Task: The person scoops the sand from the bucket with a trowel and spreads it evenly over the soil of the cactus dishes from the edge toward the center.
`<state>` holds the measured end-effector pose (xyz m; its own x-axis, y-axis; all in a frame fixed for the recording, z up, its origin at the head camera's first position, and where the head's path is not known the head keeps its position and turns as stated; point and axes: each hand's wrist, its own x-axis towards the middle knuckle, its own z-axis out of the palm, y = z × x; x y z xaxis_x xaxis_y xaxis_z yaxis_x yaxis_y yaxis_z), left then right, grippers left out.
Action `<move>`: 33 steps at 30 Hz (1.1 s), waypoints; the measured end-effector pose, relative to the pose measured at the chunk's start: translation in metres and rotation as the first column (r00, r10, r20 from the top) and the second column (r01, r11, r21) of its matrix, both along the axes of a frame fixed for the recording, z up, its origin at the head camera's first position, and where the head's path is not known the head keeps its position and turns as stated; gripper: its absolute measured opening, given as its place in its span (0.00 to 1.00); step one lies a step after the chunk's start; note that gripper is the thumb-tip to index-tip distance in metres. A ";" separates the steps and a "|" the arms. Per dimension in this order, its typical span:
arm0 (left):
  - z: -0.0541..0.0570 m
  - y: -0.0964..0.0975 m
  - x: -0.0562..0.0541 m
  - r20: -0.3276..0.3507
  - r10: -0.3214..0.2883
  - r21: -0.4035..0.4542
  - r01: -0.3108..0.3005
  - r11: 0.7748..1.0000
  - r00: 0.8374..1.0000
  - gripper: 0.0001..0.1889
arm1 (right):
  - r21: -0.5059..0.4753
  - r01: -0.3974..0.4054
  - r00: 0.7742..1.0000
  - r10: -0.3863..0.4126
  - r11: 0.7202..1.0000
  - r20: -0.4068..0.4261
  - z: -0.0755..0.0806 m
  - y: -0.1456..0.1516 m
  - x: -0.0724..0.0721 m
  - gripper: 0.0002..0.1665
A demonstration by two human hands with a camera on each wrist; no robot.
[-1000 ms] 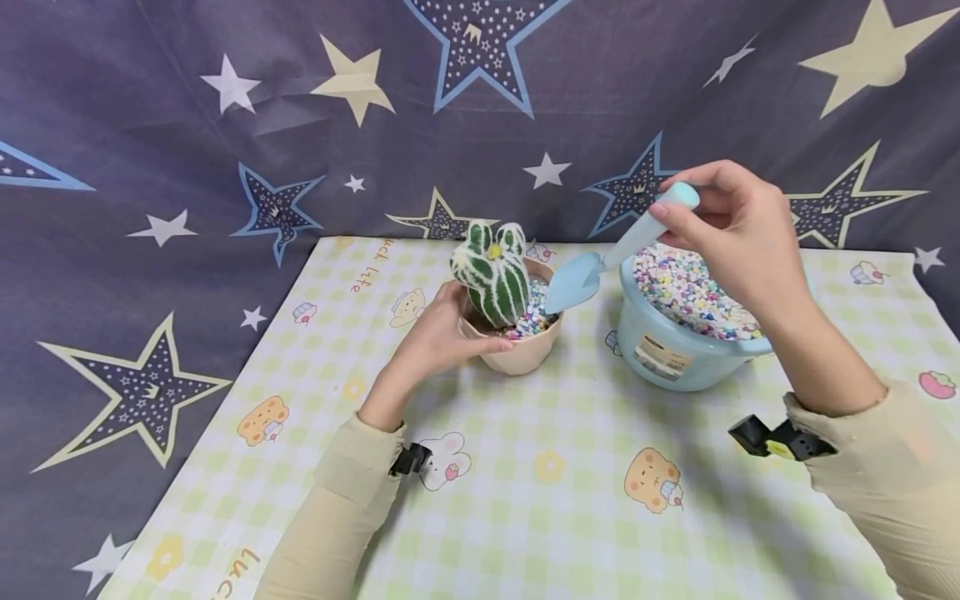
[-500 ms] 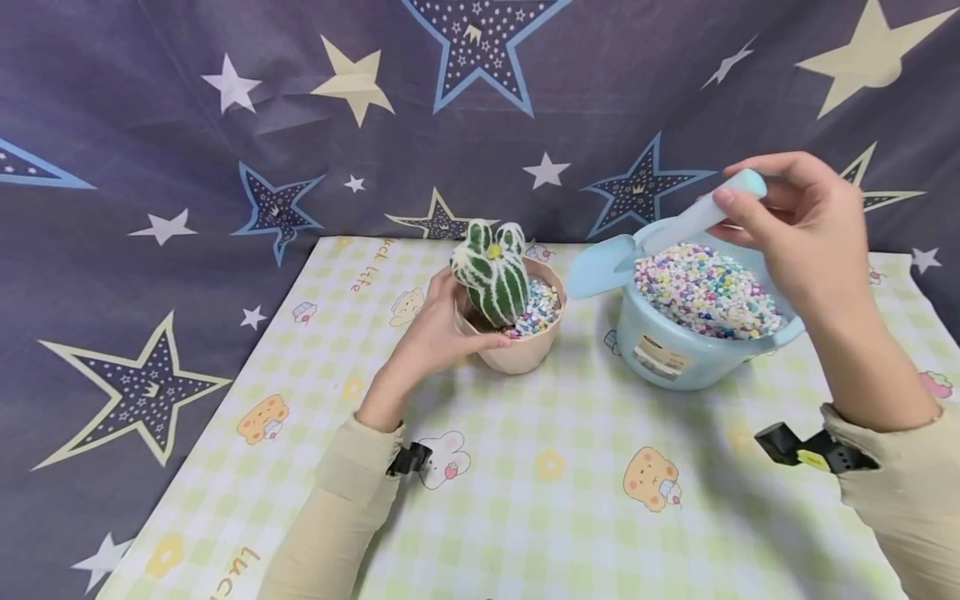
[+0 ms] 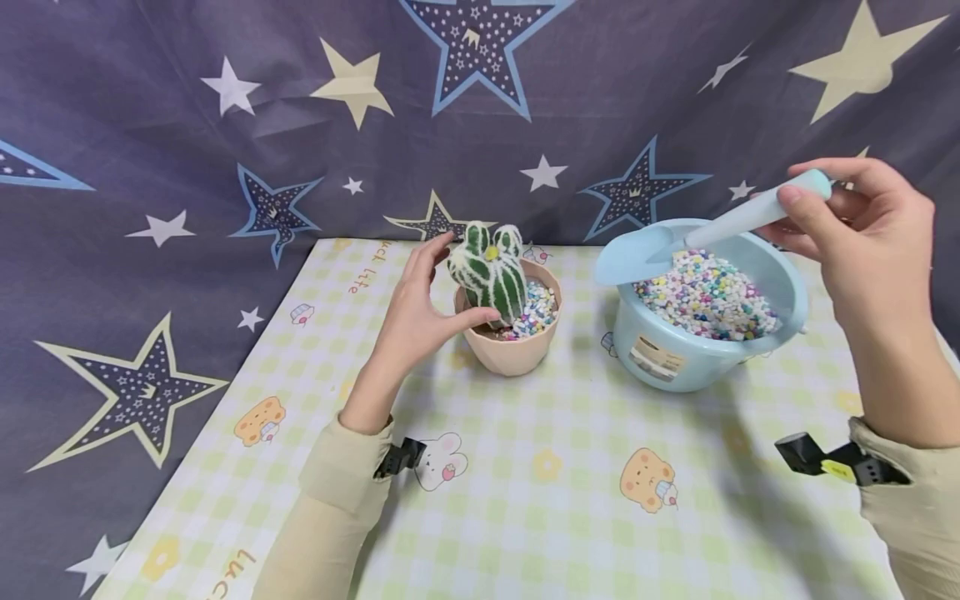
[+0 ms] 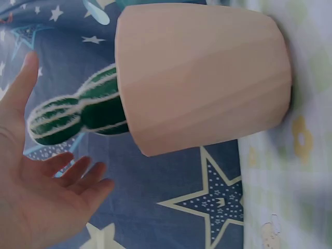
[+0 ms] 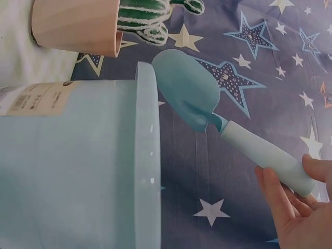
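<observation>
A light blue hand trowel (image 3: 636,255) slants over the left rim of the blue bucket (image 3: 723,362). My right hand (image 3: 877,237) grips the end of its handle; in the right wrist view the trowel's blade (image 5: 189,85) carries nothing that I can see. Multicoloured pebbles (image 3: 705,292) fill much of the bucket. To the left stands a peach plant pot (image 3: 513,354) with a green and white cactus (image 3: 497,283) and pebbles on its right side. My left hand (image 3: 412,317) is spread beside the cactus. The left wrist view shows those fingers (image 4: 78,181) apart from the pot.
A pale green checked tablecloth (image 3: 547,533) with cartoon prints covers the table. Behind it hangs a dark blue cloth (image 3: 480,167) with stars. A paper label (image 3: 656,358) is on the bucket's front.
My right hand has carried the trowel rightward from the pot to above the bucket, and its blade has turned more level. My left hand has let go of the pot and risen slightly.
</observation>
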<state>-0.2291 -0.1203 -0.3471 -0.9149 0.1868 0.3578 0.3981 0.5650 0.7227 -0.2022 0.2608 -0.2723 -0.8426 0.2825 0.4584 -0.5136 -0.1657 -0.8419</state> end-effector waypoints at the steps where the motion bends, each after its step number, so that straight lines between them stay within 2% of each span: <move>1: 0.001 0.001 0.001 -0.031 0.004 0.021 -0.003 1.000 1.000 0.57 | -0.006 0.009 1.000 -0.009 1.000 0.006 -0.001 0.001 0.000 0.12; 4: 0.004 0.003 0.004 -0.126 0.023 0.079 -0.013 0.997 0.992 0.54 | -0.032 0.029 0.999 -0.028 0.999 0.019 -0.003 0.005 0.002 0.13; 9: 0.010 0.007 0.009 -0.265 0.046 0.165 -0.002 0.986 0.963 0.47 | -0.081 0.048 0.999 -0.047 0.996 0.010 -0.006 0.011 0.003 0.16; 13: 0.016 0.010 0.015 -0.343 0.031 0.220 0.049 0.974 0.939 0.45 | -0.133 0.013 1.000 -0.017 0.991 -0.025 -0.008 0.015 0.005 0.15; 16: 0.021 0.012 0.019 -0.392 0.003 0.231 0.095 0.968 0.920 0.44 | -0.154 -0.004 0.999 -0.002 0.988 -0.037 -0.009 0.019 0.006 0.15; 25: 0.035 0.023 0.031 -0.480 -0.067 0.198 0.183 0.963 0.874 0.44 | -0.247 0.001 0.996 -0.024 0.969 -0.088 -0.014 0.028 0.007 0.15; 30: 0.040 0.033 0.036 -0.516 -0.096 0.191 0.223 0.956 0.851 0.45 | -0.240 0.033 0.995 -0.055 0.970 -0.086 -0.015 0.033 0.008 0.14; 33: 0.040 0.038 0.038 -0.523 -0.116 0.191 0.249 0.949 0.844 0.45 | -0.219 0.076 0.993 -0.093 0.973 -0.068 -0.015 0.037 0.009 0.15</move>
